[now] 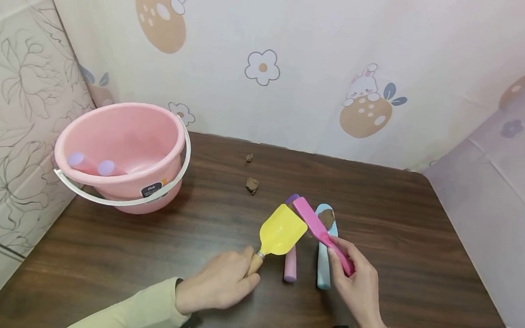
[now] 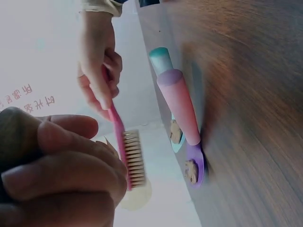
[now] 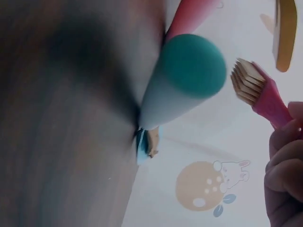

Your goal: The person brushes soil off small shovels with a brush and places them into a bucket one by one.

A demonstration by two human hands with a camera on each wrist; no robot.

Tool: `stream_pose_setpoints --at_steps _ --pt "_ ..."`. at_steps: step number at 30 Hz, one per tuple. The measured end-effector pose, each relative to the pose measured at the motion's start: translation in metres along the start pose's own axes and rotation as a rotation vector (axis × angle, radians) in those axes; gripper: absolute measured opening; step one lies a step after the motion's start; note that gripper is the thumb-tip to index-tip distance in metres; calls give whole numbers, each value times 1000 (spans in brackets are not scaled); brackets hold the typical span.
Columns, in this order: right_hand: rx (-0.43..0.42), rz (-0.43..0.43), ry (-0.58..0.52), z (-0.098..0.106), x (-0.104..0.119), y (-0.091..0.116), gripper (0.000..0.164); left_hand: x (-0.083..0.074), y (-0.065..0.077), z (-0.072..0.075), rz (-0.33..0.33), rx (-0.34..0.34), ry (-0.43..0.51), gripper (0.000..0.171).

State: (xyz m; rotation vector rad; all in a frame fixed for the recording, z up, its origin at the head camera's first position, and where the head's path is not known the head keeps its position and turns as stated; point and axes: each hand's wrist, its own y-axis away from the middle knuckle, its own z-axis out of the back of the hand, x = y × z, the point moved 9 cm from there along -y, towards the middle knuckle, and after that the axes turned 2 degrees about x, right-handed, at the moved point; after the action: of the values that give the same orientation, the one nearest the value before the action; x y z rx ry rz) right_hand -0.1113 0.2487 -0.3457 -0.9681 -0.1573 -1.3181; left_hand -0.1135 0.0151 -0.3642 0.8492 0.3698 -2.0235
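Observation:
My left hand point(image 1: 218, 283) grips the wooden handle of a small yellow shovel point(image 1: 281, 229), its blade pointing away from me above the table. In my right hand point(image 1: 358, 283) is a pink brush point(image 1: 310, 218), pinched by its handle; pale bristles point(image 2: 135, 158) hang below its head in the left wrist view. The brush head slants leftward, close to the yellow blade. Beneath both lie two toy shovels: a light blue one point(image 1: 323, 271) and a purple one with a pink handle point(image 1: 290, 267). Brown lumps sit on their blades, seen as clay-like bits point(image 2: 191, 171) in the left wrist view.
A pink bucket point(image 1: 157, 124) with a white handle stands at the left, two round purple ends point(image 1: 106, 167) showing inside. Two brown lumps point(image 1: 252, 185) lie towards the back of the dark wooden table point(image 1: 398, 215). Patterned curtains point(image 1: 302, 87) hang behind and at the sides.

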Motion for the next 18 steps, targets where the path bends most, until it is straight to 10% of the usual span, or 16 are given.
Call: stream_pose_setpoints --at_steps 18 --pt "82 174 -195 -8 31 8 39 5 -3 -1 35 -1 -10 21"
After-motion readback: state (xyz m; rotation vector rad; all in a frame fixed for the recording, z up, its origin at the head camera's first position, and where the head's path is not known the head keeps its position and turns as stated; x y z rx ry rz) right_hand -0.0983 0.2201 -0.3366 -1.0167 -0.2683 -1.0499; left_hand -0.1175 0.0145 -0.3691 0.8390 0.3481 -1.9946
